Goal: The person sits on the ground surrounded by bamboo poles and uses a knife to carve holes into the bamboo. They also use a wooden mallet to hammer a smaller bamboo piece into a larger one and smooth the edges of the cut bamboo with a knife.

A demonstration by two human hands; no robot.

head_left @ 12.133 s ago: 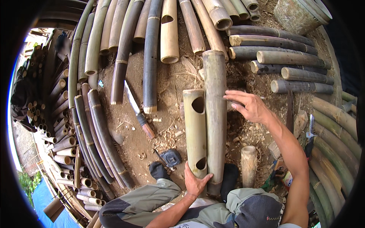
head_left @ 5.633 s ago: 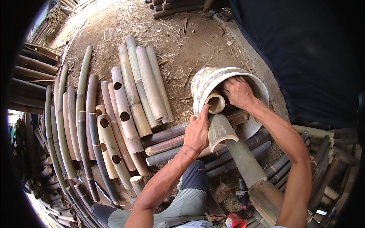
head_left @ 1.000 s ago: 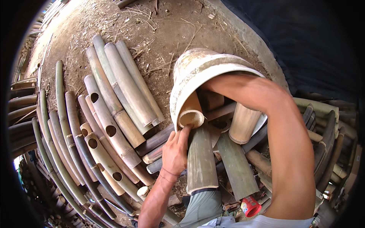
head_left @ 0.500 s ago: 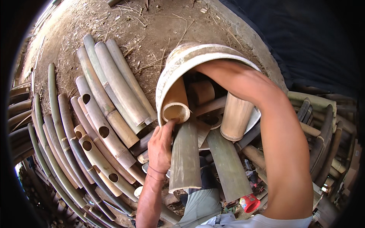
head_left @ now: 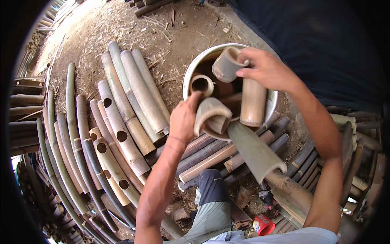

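My right hand point(head_left: 266, 69) grips a short bamboo tube point(head_left: 224, 68) by its wall, thumb and fingers on its edge, over the mouth of a white bucket point(head_left: 187, 77). On the bucket's near left side my left hand point(head_left: 183, 120) is closed at the rim, its fingertips by a bamboo tube point(head_left: 207, 86) inside; they partly hide what they grip. Also in the bucket are a longer upright tube point(head_left: 254, 101) leaning at the right, a curved bamboo piece point(head_left: 213, 110) at the near rim and a split greenish length point(head_left: 258, 152) sticking out toward me.
Bamboo lengths point(head_left: 142, 87) lie side by side on the dirt ground to the left, some with round holes point(head_left: 122, 136). More poles point(head_left: 219, 160) lie under and before the bucket. A red container point(head_left: 264, 225) stands near my leg, and dark cloth point(head_left: 317, 49) hangs at the far right.
My right hand has come out of the bucket with the short bamboo tube. The bucket, earlier tipped toward me, has tilted back, and the bamboo pieces at its near edge have shifted.
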